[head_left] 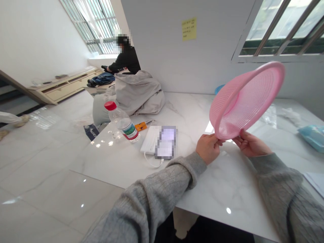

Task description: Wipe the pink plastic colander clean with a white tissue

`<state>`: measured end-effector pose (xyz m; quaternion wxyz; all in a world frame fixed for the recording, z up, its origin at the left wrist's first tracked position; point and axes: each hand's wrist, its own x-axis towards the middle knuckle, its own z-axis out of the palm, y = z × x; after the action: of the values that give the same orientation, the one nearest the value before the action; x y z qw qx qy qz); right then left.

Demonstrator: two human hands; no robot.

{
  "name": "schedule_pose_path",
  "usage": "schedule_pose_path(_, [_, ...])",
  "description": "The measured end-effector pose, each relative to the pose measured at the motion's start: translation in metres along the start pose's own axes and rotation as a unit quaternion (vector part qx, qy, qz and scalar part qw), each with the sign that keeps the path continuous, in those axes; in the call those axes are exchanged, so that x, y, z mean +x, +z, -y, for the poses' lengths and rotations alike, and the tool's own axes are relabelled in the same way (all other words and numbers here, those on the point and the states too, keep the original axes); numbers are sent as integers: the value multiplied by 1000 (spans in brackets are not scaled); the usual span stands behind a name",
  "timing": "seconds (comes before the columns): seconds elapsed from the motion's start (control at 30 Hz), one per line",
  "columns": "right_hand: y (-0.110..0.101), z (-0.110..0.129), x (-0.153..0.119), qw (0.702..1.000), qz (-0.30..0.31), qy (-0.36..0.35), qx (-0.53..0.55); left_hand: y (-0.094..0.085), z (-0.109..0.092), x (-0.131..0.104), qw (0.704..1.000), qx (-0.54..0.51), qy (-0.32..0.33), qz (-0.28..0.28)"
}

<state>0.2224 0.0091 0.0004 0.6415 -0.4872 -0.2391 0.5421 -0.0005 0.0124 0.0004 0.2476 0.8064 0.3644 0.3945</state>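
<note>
Above the worktop (225,192), tilted with mouth toward the right, a pink mesh basket (245,104); probably light, a little flexible, best to take by its thicker rim; gripped there at the lower edge by left hand (209,148), its back showing, and right hand (253,145), thumb on top

Table (217,192) bears red-capped bottle (128,128), left of white power bank (149,141) and phone (165,142); grey cloth (141,96) heaped beyond; yellow note (189,29) on wall (162,50); blue packet (314,136) at right.
</note>
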Motion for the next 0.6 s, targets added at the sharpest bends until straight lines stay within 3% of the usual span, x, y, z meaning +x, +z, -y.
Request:
schedule_pose_path(0.1, [1, 12, -3, 999, -28, 13, 11, -1, 2, -1, 1000, -12, 7, -7])
schedule_pose_path(0.4, [3, 43, -14, 989, -104, -32, 96, -4, 1, -2, 1000, 12, 21, 2])
schedule_pose_path(0.6, [-7, 53, -12, 982, -128, -111, 84, -9, -5, -2, 997, 66, 3, 34])
